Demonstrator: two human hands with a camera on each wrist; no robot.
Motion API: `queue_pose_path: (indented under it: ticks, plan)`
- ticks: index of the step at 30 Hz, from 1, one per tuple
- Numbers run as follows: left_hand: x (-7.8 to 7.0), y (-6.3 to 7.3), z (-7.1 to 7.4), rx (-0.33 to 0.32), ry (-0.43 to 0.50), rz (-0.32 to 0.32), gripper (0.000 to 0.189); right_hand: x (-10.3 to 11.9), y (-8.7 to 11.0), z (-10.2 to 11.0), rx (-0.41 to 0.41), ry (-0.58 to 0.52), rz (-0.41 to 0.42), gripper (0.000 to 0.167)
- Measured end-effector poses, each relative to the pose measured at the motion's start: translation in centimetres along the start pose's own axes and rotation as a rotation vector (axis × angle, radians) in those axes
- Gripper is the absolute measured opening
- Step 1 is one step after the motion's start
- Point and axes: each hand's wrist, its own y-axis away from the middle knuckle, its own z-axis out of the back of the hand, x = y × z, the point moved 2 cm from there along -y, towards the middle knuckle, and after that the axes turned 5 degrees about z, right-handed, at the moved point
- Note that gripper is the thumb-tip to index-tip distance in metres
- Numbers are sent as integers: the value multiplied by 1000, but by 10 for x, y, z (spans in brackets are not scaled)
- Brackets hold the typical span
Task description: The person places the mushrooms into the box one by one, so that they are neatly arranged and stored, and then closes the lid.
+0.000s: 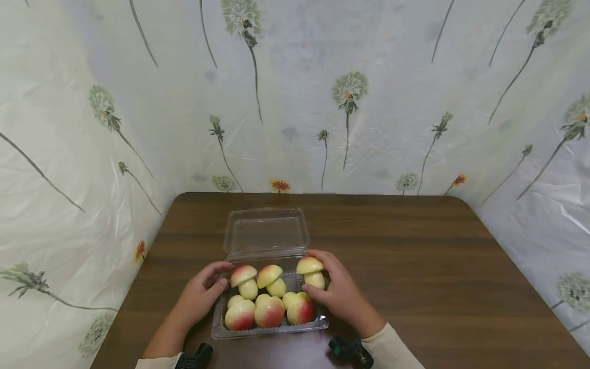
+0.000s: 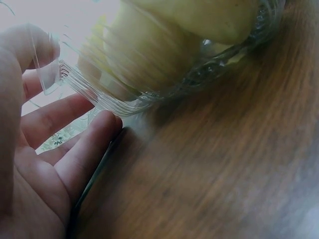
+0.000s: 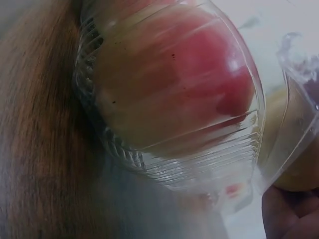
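Observation:
A clear plastic clamshell container (image 1: 271,332) rests on the table, its lid (image 1: 267,231) folded back. Several red-and-yellow mushroom-shaped pieces (image 1: 269,311) lie in it in two rows. My left hand (image 1: 198,294) holds the container's left rim, thumb and fingers about the edge. In the left wrist view, a fingertip (image 2: 107,122) touches the outer wall. At the back right of the container, my right hand (image 1: 338,287) grips a mushroom-shaped piece (image 1: 315,279) between thumb and fingers. The right wrist view shows the ribbed wall (image 3: 209,164), with fingers (image 3: 286,219) at the lower right.
The brown wooden table (image 1: 415,277) extends to the right and behind the container. A white plastic sheet (image 1: 295,102) with dandelion prints hangs behind and along the sides. Black wrist cameras (image 1: 351,352) sit by the sleeves.

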Motion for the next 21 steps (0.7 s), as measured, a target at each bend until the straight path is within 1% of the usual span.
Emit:
queue_pose_path:
  ticks: [5, 8, 15, 18, 21]
  plan:
    - [1, 0, 0, -2, 0, 8, 31, -2, -2, -1, 12, 41, 59, 73]
    - [1, 0, -1, 3, 5, 5, 32, -2, -3, -2, 16, 55, 72, 73]
    - [2, 2, -1, 10, -11, 6, 33, 1, -3, -5, 56, 99, 65, 76]
    - [1, 2, -1, 17, -7, 4, 33, 0, -4, -7, 64, 127, 51, 77]
    - [0, 1, -1, 20, 5, 1, 33, 1, -5, -8, 78, 131, 25, 77]
